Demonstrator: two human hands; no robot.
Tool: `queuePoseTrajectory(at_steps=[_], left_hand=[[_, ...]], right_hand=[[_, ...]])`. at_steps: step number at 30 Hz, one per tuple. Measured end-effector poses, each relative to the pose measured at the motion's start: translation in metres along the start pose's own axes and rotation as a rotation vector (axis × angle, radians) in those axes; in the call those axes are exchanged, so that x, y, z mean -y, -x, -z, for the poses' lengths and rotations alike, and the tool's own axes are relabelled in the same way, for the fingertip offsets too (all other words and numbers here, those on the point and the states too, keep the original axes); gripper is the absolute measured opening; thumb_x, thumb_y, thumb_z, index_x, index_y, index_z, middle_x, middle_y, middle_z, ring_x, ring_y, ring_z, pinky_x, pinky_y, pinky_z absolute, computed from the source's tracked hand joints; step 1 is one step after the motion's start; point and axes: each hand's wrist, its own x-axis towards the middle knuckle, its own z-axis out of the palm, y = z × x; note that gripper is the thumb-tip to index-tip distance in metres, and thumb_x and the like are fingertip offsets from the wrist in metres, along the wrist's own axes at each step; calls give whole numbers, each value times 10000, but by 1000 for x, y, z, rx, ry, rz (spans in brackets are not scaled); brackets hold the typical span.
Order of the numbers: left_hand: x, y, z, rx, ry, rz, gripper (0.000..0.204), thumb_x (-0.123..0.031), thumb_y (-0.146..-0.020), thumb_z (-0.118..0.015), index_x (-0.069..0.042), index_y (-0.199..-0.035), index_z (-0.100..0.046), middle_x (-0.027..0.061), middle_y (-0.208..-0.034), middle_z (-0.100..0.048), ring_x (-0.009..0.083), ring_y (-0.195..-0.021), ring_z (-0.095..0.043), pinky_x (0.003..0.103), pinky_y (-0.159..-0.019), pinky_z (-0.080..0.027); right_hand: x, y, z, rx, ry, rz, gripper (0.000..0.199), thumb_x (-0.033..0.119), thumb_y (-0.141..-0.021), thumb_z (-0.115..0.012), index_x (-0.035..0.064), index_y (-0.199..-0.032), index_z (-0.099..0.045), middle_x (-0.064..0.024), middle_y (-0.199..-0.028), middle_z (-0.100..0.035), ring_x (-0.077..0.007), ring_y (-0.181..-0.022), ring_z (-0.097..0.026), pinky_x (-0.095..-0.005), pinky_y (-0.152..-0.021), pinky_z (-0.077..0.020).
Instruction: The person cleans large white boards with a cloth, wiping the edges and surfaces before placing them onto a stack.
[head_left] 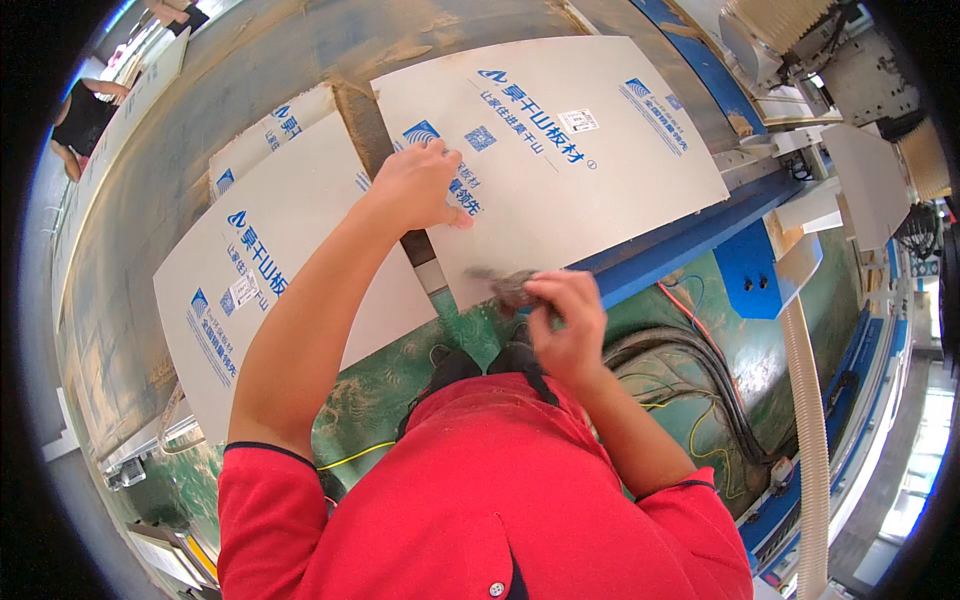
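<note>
Two large off-white boards with blue printing lie on a dusty machine bed. My left hand rests flat on the near left edge of the right board, fingers spread. My right hand is closed on a small grey blurred tool or cloth held against that board's near edge. The left board lies beside it, over another printed board, with a narrow gap between the left and right boards.
A blue machine frame runs under the right board's near edge. Black cables and a ribbed white hose lie on the green floor to the right. Another person stands at the far left.
</note>
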Motion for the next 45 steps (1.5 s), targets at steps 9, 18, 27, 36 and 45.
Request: queuePoseTrajectory(at_steps=[9,18,27,36,45], left_hand=[[2,5,-5,17,5,-3,733,-472,-633,-828,-28,-1157,-574,129,-1119,-569,302,-1114,-546,388,-914,-469],[17,15,-4,78,-13,37,768,-444,-641,-815,-22,-1221,-542,132,-1221,-548,295,-1159,-533,379,-944,-466],[31,31,-6,97,2,29,780,-463,-657,-804,-32,-1248,-534,163,-1268,-529,298,-1210,-503,383,-954,-467],[39,34,-16,74,-2,24,765,-471,-657,-803,-39,-1231,-543,145,-1258,-531,299,-1198,-505,397,-944,-467],[43,37,-23,-13,-1,19,723,-499,-670,-799,-19,-1162,-576,132,-1185,-559,284,-1153,-525,373,-943,-467]], right_hand=[[-4,31,-43,426,-551,-1044,359,328,-916,-608,-9,-807,-668,-80,-724,-650,-146,-604,-592,-282,-568,-465],[29,14,-83,121,-1008,-1421,215,175,-879,-666,-36,-879,-624,-78,-794,-661,-155,-661,-641,-287,-592,-530],[50,51,-95,203,-978,-1304,127,99,-868,-664,15,-789,-610,-42,-736,-626,-96,-621,-584,-254,-551,-485],[55,32,-111,166,-846,-1303,244,178,-870,-689,-54,-892,-618,-54,-758,-628,-99,-640,-591,-246,-558,-489],[49,52,-121,93,-968,-1314,151,123,-873,-664,-20,-860,-617,-52,-756,-635,-107,-585,-577,-250,-548,-481]])
